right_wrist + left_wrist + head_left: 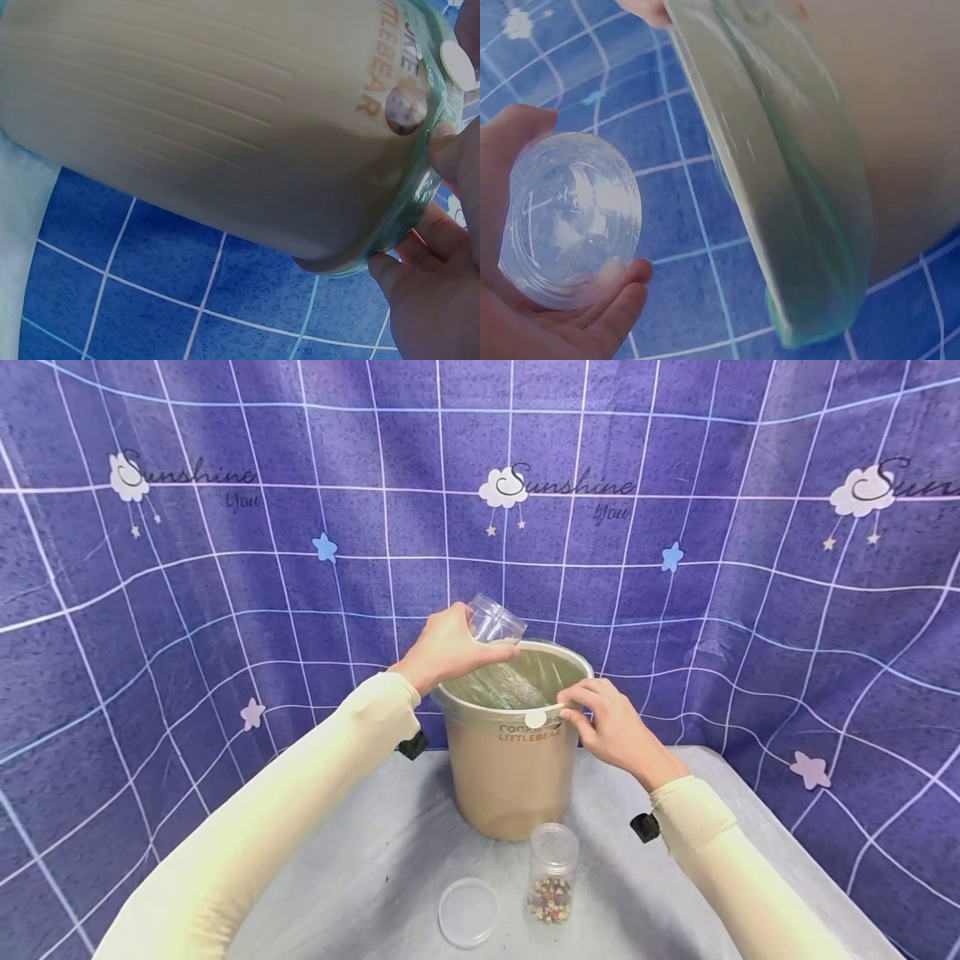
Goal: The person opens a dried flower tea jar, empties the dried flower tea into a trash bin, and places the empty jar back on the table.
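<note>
My left hand (pixel 450 650) grips a clear plastic jar (pixel 493 620) and holds it tilted over the trash can (pixel 510 781). No contents show inside this jar in the left wrist view, where the thumb and fingers (pixel 611 319) curl round its side. The trash can is beige, printed with brown lettering, and lined with a thin green bag (pixel 517 687) folded over its rim. At the right side of that rim, my right hand (pixel 611 727) pinches the edge and the bag, thumb on the outside.
A second clear jar (pixel 553 856), with small dried buds at its bottom, stands on the grey tabletop (pixel 352 860) in front of the trash can. Beside it lies a round clear lid (pixel 468 912). A blue grid-patterned curtain (pixel 420 527) hangs behind and along both sides.
</note>
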`<act>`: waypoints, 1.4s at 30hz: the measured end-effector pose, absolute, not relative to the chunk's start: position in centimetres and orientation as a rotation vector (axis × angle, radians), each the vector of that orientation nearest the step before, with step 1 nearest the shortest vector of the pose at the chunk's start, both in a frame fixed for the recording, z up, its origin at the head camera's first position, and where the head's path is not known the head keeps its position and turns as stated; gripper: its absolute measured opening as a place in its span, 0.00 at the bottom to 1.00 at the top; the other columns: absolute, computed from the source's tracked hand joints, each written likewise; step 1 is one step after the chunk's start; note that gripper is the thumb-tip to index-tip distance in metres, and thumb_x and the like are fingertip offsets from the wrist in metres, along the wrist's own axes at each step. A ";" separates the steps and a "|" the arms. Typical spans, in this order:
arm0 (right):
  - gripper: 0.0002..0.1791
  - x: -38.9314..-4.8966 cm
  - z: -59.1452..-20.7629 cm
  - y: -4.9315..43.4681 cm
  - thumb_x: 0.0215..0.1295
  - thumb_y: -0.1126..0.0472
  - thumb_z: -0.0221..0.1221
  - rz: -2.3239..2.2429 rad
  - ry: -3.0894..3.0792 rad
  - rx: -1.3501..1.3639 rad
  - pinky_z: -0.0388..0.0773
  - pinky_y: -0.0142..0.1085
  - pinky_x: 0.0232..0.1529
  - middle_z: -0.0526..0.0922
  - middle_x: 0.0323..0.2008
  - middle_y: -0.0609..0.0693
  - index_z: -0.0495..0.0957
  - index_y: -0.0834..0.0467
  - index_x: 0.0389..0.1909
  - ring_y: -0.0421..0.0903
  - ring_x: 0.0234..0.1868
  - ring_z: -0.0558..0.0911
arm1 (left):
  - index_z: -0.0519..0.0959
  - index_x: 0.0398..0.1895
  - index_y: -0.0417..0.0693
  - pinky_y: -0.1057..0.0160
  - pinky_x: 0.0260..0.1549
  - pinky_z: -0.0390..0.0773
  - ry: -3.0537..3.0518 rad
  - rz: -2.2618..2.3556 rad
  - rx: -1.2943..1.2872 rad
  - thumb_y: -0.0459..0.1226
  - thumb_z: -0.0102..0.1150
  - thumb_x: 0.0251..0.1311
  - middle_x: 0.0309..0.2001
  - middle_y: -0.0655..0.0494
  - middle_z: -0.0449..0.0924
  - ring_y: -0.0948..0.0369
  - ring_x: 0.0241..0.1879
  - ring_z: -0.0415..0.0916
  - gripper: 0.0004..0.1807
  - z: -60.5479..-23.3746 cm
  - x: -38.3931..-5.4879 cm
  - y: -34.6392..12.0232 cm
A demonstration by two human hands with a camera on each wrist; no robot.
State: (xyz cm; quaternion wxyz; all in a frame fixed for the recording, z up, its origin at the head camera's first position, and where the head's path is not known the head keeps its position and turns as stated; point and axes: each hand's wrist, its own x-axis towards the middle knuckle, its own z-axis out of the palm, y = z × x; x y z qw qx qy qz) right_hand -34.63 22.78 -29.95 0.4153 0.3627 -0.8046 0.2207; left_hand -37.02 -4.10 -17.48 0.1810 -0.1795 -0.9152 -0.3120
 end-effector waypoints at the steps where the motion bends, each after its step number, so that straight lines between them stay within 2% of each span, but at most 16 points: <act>1: 0.07 -34.6 -29.9 22.7 0.62 0.69 0.69 0.553 -2.022 0.913 0.76 0.52 0.50 0.85 0.40 0.53 0.84 0.59 0.39 0.57 0.46 0.80 | 0.73 0.53 0.43 0.55 0.41 0.80 -2.585 -0.913 -0.503 0.66 0.74 0.41 0.45 0.49 0.80 0.53 0.43 0.78 0.45 -17.5 -36.9 -4.2; 8: 0.07 -34.6 -30.0 22.6 0.62 0.69 0.69 0.551 -2.036 0.905 0.76 0.52 0.51 0.85 0.40 0.53 0.84 0.59 0.40 0.57 0.47 0.80 | 0.77 0.56 0.43 0.54 0.48 0.80 -2.547 -1.117 -0.512 0.67 0.73 0.43 0.48 0.51 0.83 0.54 0.48 0.79 0.46 -17.5 -35.5 -4.6; 13: 0.07 -34.6 -29.9 22.6 0.61 0.70 0.69 0.563 -2.029 0.909 0.75 0.51 0.50 0.85 0.40 0.52 0.84 0.59 0.39 0.57 0.45 0.80 | 0.72 0.67 0.45 0.54 0.58 0.77 -2.514 -1.353 -0.531 0.67 0.74 0.43 0.53 0.55 0.83 0.57 0.57 0.78 0.53 -17.7 -33.6 -4.6; 19: 0.07 -34.7 -29.9 22.5 0.61 0.70 0.69 0.562 -2.019 0.929 0.75 0.50 0.49 0.85 0.39 0.52 0.84 0.59 0.39 0.56 0.45 0.80 | 0.73 0.65 0.47 0.54 0.59 0.77 -2.404 -1.599 -0.597 0.65 0.75 0.45 0.55 0.57 0.83 0.60 0.57 0.80 0.48 -18.4 -31.4 -4.8; 27: 0.08 -34.5 -29.8 22.5 0.60 0.71 0.69 0.550 -2.015 0.932 0.76 0.51 0.48 0.86 0.39 0.53 0.84 0.60 0.39 0.56 0.44 0.81 | 0.73 0.68 0.46 0.55 0.65 0.73 -2.223 -1.863 -0.811 0.53 0.69 0.58 0.60 0.54 0.81 0.60 0.61 0.78 0.38 -19.4 -28.6 -5.8; 33: 0.08 -34.3 -29.7 22.7 0.61 0.71 0.68 0.528 -2.043 0.929 0.76 0.51 0.47 0.86 0.40 0.53 0.84 0.61 0.41 0.56 0.45 0.81 | 0.74 0.67 0.45 0.56 0.63 0.76 -2.135 -1.939 -0.959 0.44 0.67 0.61 0.58 0.49 0.83 0.56 0.60 0.80 0.31 -20.7 -26.6 -6.8; 37: 0.09 -34.0 -29.4 22.8 0.62 0.70 0.68 0.509 -2.075 0.934 0.78 0.52 0.48 0.86 0.41 0.54 0.84 0.61 0.42 0.55 0.46 0.83 | 0.73 0.67 0.42 0.57 0.61 0.78 -2.090 -1.955 -1.045 0.38 0.66 0.60 0.59 0.45 0.82 0.54 0.59 0.81 0.31 -22.2 -25.7 -7.6; 42: 0.09 -33.7 -29.0 22.8 0.65 0.66 0.66 0.479 -2.125 0.938 0.78 0.53 0.54 0.86 0.45 0.52 0.84 0.59 0.46 0.54 0.51 0.83 | 0.70 0.69 0.40 0.58 0.60 0.78 -2.078 -1.966 -0.999 0.35 0.67 0.59 0.61 0.41 0.80 0.53 0.60 0.80 0.33 -24.1 -25.4 -9.1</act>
